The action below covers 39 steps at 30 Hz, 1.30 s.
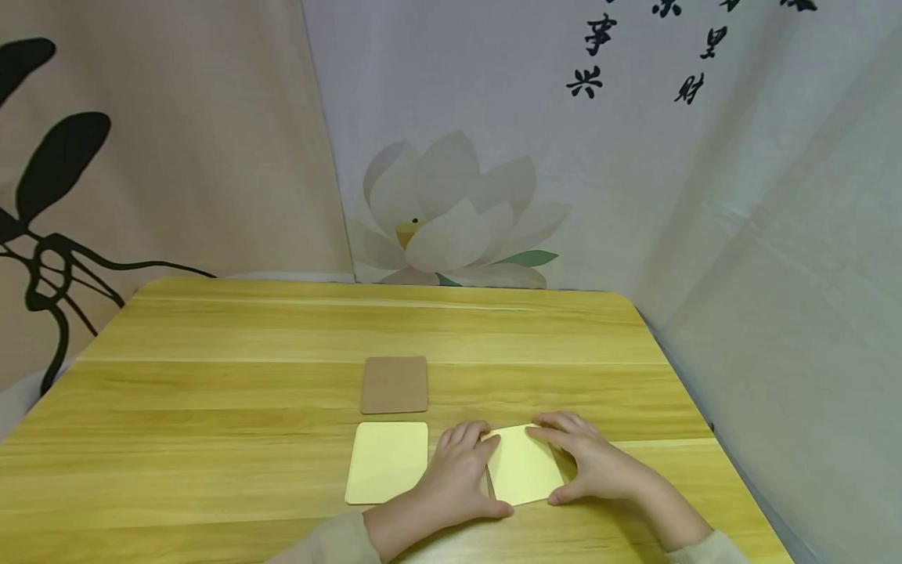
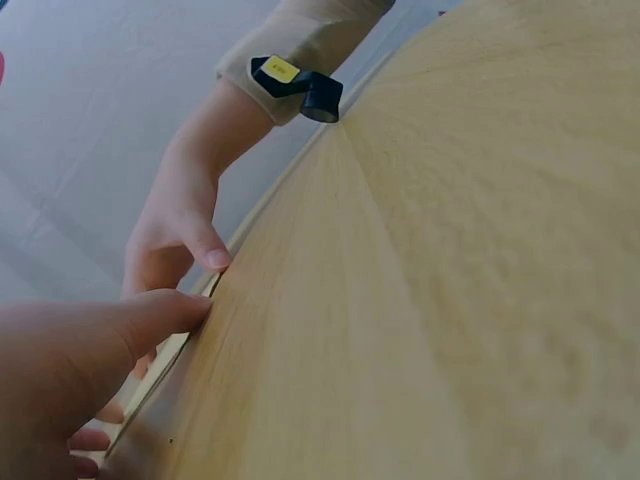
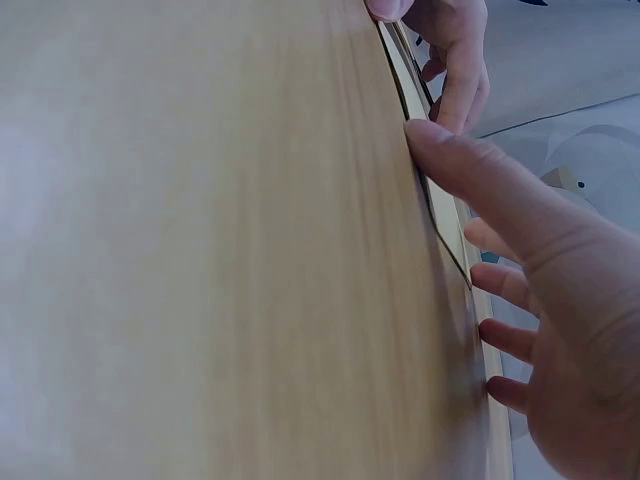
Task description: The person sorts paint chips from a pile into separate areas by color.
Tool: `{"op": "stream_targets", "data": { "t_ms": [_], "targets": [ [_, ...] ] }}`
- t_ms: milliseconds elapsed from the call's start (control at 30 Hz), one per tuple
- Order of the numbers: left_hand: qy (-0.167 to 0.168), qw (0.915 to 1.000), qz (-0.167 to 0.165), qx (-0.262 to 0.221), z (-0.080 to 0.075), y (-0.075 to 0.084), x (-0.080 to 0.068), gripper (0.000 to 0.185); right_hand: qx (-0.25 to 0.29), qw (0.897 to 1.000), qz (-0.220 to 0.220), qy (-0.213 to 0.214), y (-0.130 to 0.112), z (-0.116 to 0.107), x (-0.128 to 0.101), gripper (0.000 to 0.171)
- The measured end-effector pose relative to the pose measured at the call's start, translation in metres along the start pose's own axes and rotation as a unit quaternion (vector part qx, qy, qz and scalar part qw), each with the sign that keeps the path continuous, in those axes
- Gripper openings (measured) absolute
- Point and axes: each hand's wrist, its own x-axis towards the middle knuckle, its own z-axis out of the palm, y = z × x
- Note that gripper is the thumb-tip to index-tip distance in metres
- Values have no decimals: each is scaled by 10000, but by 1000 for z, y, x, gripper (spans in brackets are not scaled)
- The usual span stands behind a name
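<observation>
A pale yellow square card [image 1: 524, 467] lies on the wooden table between both hands, turned slightly askew. My left hand [image 1: 458, 474] holds its left side, fingers by the upper corner and thumb by the lower one. Across from it, my right hand [image 1: 595, 462] spans the right side, fingertips on the top edge and thumb at the lower corner. In the right wrist view the card [image 3: 445, 215] shows edge-on as a thin strip beside the thumb. Left of the hands lies another pale yellow square card [image 1: 387, 462], with a brown square card [image 1: 395, 385] just beyond it.
The wooden table [image 1: 211, 439] has rounded far corners and reaches back to a hanging cloth [image 1: 620, 196] printed with a lotus and black characters. A strapped dark device [image 2: 305, 88] sits on the right sleeve.
</observation>
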Motion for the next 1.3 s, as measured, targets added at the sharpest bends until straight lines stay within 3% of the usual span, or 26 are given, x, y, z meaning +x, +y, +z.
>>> {"op": "stream_targets", "data": {
  "t_ms": [567,933,1300],
  "targets": [
    [-114,9996,-22,-252,0,0,3,94,157,9998,-7,98,-4,7,2,90],
    [-106,9998,-27,-167,-1,0,3,95,-346,9983,-259,402,-9,8,2,91],
    [82,9998,17,-179,-3,-3,1,97,-616,9961,-243,576,-19,7,4,92]
  ]
}}
